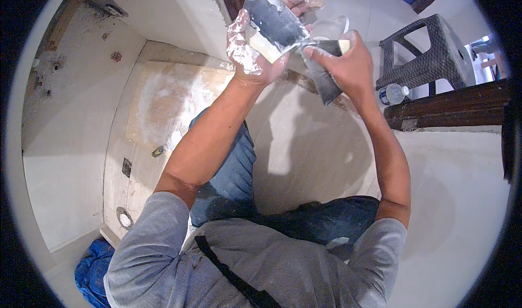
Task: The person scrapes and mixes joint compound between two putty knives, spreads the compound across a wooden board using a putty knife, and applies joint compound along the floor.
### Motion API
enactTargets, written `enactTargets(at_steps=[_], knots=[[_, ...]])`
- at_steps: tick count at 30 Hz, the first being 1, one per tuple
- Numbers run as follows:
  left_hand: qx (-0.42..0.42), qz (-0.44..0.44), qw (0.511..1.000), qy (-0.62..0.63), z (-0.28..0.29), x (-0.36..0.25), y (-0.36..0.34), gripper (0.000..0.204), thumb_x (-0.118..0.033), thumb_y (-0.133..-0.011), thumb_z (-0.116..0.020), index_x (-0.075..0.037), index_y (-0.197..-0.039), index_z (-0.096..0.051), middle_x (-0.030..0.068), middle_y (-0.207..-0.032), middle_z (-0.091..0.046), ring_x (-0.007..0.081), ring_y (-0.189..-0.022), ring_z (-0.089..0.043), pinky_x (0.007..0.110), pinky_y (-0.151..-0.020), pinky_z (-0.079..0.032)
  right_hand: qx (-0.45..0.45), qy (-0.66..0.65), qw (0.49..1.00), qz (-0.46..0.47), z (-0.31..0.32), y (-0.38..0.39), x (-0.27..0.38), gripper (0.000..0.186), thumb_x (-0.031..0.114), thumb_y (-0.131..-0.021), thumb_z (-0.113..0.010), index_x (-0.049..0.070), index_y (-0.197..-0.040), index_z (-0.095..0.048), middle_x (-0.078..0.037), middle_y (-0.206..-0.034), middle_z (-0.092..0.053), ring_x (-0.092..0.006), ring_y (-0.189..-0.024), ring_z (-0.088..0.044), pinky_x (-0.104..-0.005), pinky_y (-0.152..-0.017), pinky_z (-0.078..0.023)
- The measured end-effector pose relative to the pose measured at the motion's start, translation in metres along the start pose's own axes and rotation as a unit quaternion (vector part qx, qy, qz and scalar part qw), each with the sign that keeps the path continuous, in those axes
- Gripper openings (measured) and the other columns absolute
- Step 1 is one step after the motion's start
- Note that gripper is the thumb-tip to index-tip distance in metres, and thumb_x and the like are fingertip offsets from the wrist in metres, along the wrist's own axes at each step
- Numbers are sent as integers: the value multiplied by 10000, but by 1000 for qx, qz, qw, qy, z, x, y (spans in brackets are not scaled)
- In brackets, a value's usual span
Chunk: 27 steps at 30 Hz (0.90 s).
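Note:
My left hand (253, 55) is closed around a wide flat scraper with a dark metal blade (276, 17) and a pale cream grip edge. White paste is smeared on the blade, the palm and the fingers. Just to the right, my right hand (350, 63) grips a second scraper (324, 79), its dark blade hanging down and a cream edge showing by the fingers. A corner of the right scraper meets or overlaps the lower right corner of the left one; I cannot tell whether they touch.
A white round container (330, 27) stands beyond my hands. At right are a dark woven-pattern stool (429, 52), a clear bottle (392, 94) and a dark wooden beam (451, 106). On the left lie a powdery board (157, 101) and a small green-handled tool (158, 151). Blue cloth (93, 270) lies lower left.

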<state>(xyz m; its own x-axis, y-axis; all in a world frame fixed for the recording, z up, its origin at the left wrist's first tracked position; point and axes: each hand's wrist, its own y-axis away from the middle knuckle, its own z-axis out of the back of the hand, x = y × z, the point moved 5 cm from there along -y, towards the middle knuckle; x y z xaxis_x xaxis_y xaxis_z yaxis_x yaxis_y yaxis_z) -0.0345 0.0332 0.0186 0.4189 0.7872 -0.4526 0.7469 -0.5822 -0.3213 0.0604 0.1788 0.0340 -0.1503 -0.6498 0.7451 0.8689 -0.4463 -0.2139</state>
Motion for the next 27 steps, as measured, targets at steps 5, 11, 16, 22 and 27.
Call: enactTargets(at_steps=[5,11,16,22,27], knots=[[-3,5,1000,-13,0,1,3,740,-623,-900,-441,-137,-1454,-375,185,-1441,-467,361,-1375,-410,535,-1060,-386,20,-12,999,25,-9,9,4,760,529,-612,-880,-22,-1062,-611,-211,-967,-706,-347,-920,-696,-427,-836,-531],[74,19,996,-43,-10,11,7,853,-772,-919,-265,-119,-1455,-381,182,-1448,-469,370,-1323,-468,507,-1103,-376,-66,67,995,-30,16,-9,1,724,497,-621,-896,-27,-1022,-597,-200,-916,-711,-338,-844,-705,-427,-780,-542],[7,92,996,-10,-13,35,15,895,-791,-913,-199,-99,-1442,-404,162,-1421,-501,322,-1275,-521,478,-1085,-423,-75,-50,996,11,3,8,22,687,456,-641,-899,-25,-1024,-592,-201,-918,-714,-335,-842,-710,-414,-781,-545],[-31,88,994,-50,-4,35,17,818,-713,-970,-199,-86,-1461,-384,148,-1401,-515,305,-1264,-530,468,-1094,-421,-82,-43,995,-30,13,-7,5,654,432,-658,-894,-10,-1026,-583,-237,-935,-705,-346,-885,-707,-412,-815,-533],[-20,103,989,-108,0,37,16,767,-680,-990,-220,-102,-1461,-397,132,-1402,-518,268,-1269,-528,448,-1104,-415,-90,-19,994,61,6,3,19,679,431,-639,-904,-29,-1010,-568,-234,-925,-706,-342,-862,-711,-419,-789,-544]])
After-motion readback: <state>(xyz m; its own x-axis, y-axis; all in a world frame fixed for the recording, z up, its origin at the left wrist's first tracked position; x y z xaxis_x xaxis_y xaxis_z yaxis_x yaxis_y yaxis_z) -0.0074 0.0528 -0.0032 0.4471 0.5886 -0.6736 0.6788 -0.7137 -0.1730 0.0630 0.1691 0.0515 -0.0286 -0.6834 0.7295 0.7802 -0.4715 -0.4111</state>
